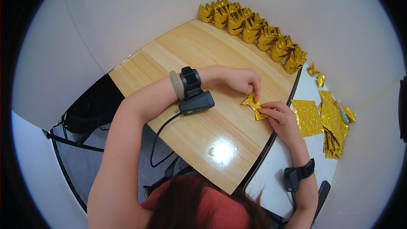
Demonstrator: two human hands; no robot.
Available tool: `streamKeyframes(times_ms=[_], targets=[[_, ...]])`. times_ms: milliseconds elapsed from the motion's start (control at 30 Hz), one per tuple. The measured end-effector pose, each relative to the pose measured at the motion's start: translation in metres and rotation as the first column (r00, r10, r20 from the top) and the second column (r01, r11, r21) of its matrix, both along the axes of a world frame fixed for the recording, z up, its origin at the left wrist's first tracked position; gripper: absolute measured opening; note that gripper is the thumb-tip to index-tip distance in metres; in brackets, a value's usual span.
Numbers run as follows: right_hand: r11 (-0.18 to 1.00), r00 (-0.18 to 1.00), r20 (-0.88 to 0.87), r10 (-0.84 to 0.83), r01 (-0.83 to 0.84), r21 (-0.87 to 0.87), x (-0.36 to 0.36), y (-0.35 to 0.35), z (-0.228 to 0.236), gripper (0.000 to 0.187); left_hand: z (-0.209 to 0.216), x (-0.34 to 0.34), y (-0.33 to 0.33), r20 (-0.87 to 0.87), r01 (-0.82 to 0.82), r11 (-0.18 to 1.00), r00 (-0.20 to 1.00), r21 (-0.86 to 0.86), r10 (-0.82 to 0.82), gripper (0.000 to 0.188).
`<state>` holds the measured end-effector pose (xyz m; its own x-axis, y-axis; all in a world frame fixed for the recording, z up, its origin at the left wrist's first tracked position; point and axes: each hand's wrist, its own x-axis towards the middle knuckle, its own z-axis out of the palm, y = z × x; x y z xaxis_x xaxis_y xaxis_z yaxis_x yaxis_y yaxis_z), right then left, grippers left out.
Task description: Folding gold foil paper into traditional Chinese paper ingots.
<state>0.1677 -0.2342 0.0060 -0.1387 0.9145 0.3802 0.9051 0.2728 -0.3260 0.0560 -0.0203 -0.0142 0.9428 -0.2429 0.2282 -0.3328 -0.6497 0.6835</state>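
A small piece of gold patterned paper, partly folded and pointed at its far left end, lies on the wooden table. My left hand is curled above it, its fingers closed and pointing down onto the paper's far end. From the right, my right hand pinches the paper's near right part between thumb and fingers. The fingertips cover some of its folds. A black device is strapped to each wrist, and a pale bangle circles my left forearm.
Stacked gold paper ingot shapes line the table's far edge in several clusters. On the white surface at right lie flat gold sheets, a fanned pile and small folded pieces. A black cable hangs from the left wrist device.
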Motion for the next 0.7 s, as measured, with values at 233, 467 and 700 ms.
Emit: streamKeyframes(times_ms=[233,467,700], targets=[[0.988,0.992,-0.123,0.019,-0.037,-0.15,0.013,-0.004,0.012,0.022,0.006,-0.003,0.007,0.097,0.089,0.993,0.991,0.082,-0.096,0.022],[0.929,0.952,-0.269,-0.145,0.037,-0.368,0.018,-0.006,0.023,0.021,0.001,-0.002,0.01,0.006,0.111,0.993,0.994,0.027,-0.112,0.026],[0.913,0.888,-0.383,-0.255,0.091,-0.397,0.011,-0.005,0.024,0.018,0.013,-0.008,0.003,-0.194,0.014,0.989,0.981,0.144,0.014,0.03]])
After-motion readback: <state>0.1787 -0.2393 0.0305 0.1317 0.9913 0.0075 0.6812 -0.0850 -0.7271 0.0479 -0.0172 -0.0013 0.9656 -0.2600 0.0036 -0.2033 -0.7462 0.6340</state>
